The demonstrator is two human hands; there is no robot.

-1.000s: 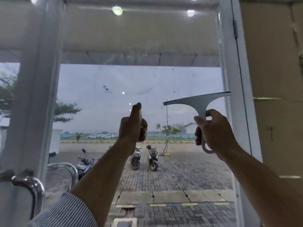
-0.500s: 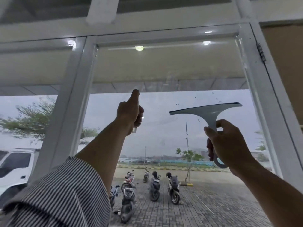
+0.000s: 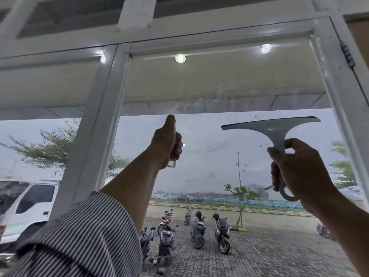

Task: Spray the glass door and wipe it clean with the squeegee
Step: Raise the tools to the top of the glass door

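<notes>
Left hand (image 3: 166,144) fisted round bottle (image 3: 172,164), thumb on top. Right hand (image 3: 299,168) grips squeegee (image 3: 273,129) handle, blade up, before glass (image 3: 207,128).

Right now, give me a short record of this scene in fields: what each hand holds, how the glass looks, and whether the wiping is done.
left hand: grips a small spray bottle, thumb on top, raised toward the upper pane
right hand: grips the squeegee by its handle, wiping edge on top, roughly level
glass door: wet streaks near the top; a smear and dark specks lower
squeegee contact: cannot tell whether it touches the glass
wiping: not done
</notes>
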